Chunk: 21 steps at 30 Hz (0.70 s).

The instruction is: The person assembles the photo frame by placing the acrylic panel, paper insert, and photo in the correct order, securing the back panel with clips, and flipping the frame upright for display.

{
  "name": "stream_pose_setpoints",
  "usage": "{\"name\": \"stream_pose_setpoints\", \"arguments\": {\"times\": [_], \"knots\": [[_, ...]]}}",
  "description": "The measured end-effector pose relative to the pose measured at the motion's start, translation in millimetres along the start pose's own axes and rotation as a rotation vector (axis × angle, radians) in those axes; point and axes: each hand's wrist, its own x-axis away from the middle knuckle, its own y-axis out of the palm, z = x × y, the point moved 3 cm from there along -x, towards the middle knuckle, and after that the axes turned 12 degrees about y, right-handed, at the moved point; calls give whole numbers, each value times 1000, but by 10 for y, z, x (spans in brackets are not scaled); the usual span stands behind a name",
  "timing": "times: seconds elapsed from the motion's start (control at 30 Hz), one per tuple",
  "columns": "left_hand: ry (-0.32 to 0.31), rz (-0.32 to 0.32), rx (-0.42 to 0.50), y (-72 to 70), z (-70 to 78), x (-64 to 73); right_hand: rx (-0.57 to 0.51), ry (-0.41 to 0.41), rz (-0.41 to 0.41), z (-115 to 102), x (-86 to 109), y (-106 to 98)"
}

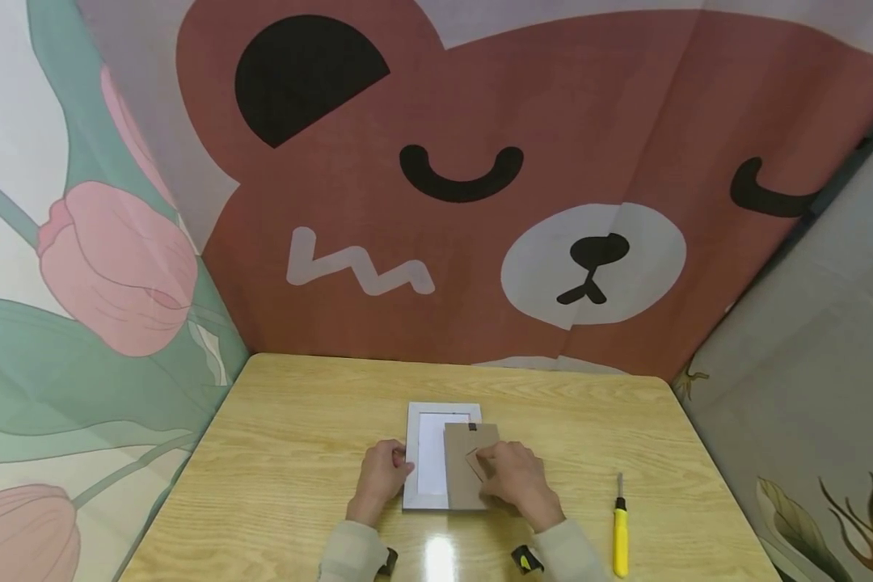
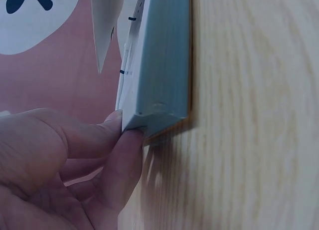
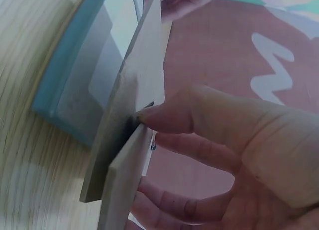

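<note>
A pale picture frame [image 1: 411, 432] lies on the wooden table, its inside showing a white sheet [image 1: 431, 457]. My left hand [image 1: 380, 475] pinches the frame's left edge between thumb and fingers; the left wrist view shows them at a corner of the bluish frame side [image 2: 164, 55]. Over the frame's right part, tilted, is a brown backing board [image 1: 458, 465] with a small dark tab at its top. With my right hand [image 1: 516, 477] I grip the board by its stand flap [image 3: 119, 190], thumb at the slit between flap and board. Some right fingers are hidden behind the flap.
To the right on the table [image 1: 298, 453] lies a yellow-handled screwdriver [image 1: 621, 533], its shaft pointing away from me. A hanging cloth with a bear print [image 1: 480, 267] closes off the table's far side, and printed cloths hang along the left and right.
</note>
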Motion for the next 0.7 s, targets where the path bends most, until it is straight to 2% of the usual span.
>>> {"name": "stream_pose_setpoints", "arguments": {"times": [0.3, 0.7], "knots": [[26, 3, -12, -14, 6, 3, 4, -65, -12, -198, 47, 88], [-18, -19, -1, 2, -2, -3, -33, -98, -21, -272, 45, 220]]}}
